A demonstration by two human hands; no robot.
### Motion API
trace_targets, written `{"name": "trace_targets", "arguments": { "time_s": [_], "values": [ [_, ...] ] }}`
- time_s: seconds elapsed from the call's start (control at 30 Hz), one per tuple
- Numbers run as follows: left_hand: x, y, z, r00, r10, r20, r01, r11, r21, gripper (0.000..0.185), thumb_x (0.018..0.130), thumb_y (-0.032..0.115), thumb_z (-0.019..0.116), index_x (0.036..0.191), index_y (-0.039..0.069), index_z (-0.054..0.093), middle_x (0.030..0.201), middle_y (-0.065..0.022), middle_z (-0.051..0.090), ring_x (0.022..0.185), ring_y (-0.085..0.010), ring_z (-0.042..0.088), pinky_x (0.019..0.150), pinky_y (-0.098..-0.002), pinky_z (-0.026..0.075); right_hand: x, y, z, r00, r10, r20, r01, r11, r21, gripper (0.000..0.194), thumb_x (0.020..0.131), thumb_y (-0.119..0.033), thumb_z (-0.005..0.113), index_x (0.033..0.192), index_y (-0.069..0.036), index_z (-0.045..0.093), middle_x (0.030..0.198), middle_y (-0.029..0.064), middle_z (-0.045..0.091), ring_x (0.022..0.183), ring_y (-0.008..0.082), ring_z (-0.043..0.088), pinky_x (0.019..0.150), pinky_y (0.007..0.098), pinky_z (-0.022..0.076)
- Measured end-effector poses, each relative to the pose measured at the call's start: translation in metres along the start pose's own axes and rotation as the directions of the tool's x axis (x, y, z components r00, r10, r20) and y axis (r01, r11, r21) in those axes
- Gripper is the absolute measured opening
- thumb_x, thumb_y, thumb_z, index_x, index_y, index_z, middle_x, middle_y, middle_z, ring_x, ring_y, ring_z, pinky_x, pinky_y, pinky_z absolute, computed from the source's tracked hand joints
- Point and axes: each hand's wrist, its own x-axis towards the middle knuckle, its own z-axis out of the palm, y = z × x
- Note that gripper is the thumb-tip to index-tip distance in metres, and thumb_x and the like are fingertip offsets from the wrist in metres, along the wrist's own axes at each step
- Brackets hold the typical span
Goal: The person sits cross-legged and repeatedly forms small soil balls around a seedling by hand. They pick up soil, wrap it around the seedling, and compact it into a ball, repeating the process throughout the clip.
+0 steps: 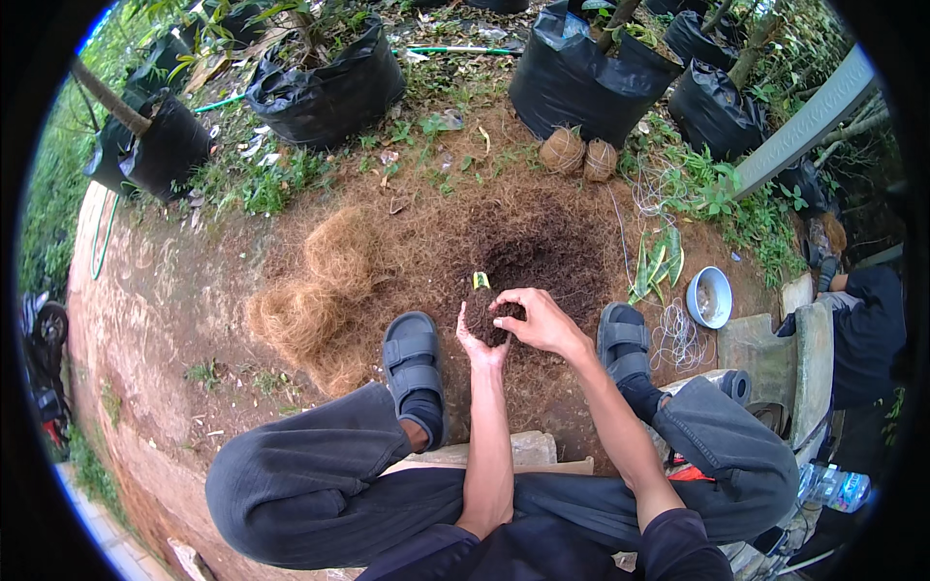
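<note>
My left hand [485, 350] cups a ball of dark soil [481, 314] from below, low over the ground between my feet. A short green-and-yellow leaf cutting [480, 280] stands out of the far side of the ball. My right hand [539, 319] curves over the ball's right side, thumb and fingers against it. Just beyond lies a heap of dark, fibrous soil [552, 250]. Loose brown coconut fibre [338, 254] is piled to the left. Cut variegated snake plant leaves [656, 265] lie on the right, near tangled white string [679, 338].
Two string-bound fibre balls [562, 151] sit against a black plastic planter bag [588, 83]. A light-blue bowl [692, 296] stands right of the leaves. A grey post [803, 127] slants at upper right. Another person's leg [868, 327] shows at far right, above a plastic bottle [835, 488].
</note>
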Motion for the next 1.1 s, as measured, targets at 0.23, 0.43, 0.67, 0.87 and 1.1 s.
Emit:
{"name": "trace_targets", "arguments": {
  "time_s": [0.23, 0.43, 0.67, 0.87, 1.1],
  "values": [
    [0.0, 0.001, -0.005, 0.994, -0.027, 0.106, 0.026, 1.0, 0.009, 0.038, 0.09, 0.039, 0.05, 0.104, 0.006, 0.063, 0.094, -0.0091, 0.066, 0.087, -0.0234, 0.062, 0.082, -0.0387, 0.052, -0.001, 0.001, 0.017, 0.998, 0.052, 0.034, -0.05, 0.997, -0.065, 0.029, 0.077, -0.003, 0.066, 0.104, 0.006, 0.063, 0.094, 0.0284, 0.064, 0.093, 0.0392, 0.064, 0.078, 0.041, 0.0505],
    [0.003, 0.002, -0.005, 0.999, -0.023, 0.04, 0.022, 1.0, 0.02, 0.04, 0.092, 0.039, 0.047, 0.108, 0.006, 0.061, 0.1, -0.0096, 0.065, 0.091, -0.0245, 0.062, 0.084, -0.039, 0.051, -0.001, 0.004, 0.01, 0.999, -0.031, -0.034, 0.029, 0.998, -0.061, 0.026, 0.077, -0.003, 0.066, 0.101, 0.006, 0.063, 0.092, 0.0256, 0.063, 0.084, 0.0395, 0.063, 0.076, 0.0429, 0.0493],
    [-0.002, -0.002, 0.003, 0.991, -0.02, 0.135, 0.018, 1.0, 0.013, 0.041, 0.093, 0.039, 0.046, 0.112, 0.006, 0.06, 0.104, -0.0098, 0.065, 0.093, -0.0253, 0.062, 0.085, -0.04, 0.051, 0.001, 0.005, 0.014, 0.982, -0.063, -0.179, 0.055, 0.997, -0.046, 0.022, 0.079, 0.0, 0.063, 0.1, 0.006, 0.062, 0.095, 0.0218, 0.062, 0.086, 0.0394, 0.062, 0.076, 0.0427, 0.0495],
    [0.002, 0.002, -0.001, 0.973, -0.029, 0.227, 0.04, 0.998, -0.043, 0.042, 0.093, 0.039, 0.045, 0.112, 0.005, 0.06, 0.104, -0.0099, 0.066, 0.094, -0.0258, 0.063, 0.088, -0.0403, 0.05, 0.004, 0.002, 0.027, 0.957, -0.093, -0.274, 0.101, 0.995, 0.016, 0.023, 0.08, 0.003, 0.061, 0.102, 0.006, 0.06, 0.097, 0.0236, 0.065, 0.09, 0.036, 0.065, 0.078, 0.0376, 0.0523],
    [0.0, 0.002, 0.002, 0.965, -0.039, 0.261, 0.04, 0.999, 0.0, 0.044, 0.093, 0.039, 0.043, 0.115, 0.005, 0.059, 0.107, -0.0113, 0.066, 0.098, -0.0271, 0.062, 0.093, -0.042, 0.048, 0.001, 0.0, 0.033, 0.905, -0.098, -0.413, 0.13, 0.99, 0.051, 0.019, 0.081, 0.003, 0.062, 0.1, 0.006, 0.063, 0.095, 0.0162, 0.065, 0.088, 0.0233, 0.066, 0.076, 0.0303, 0.0526]
  ]
}}
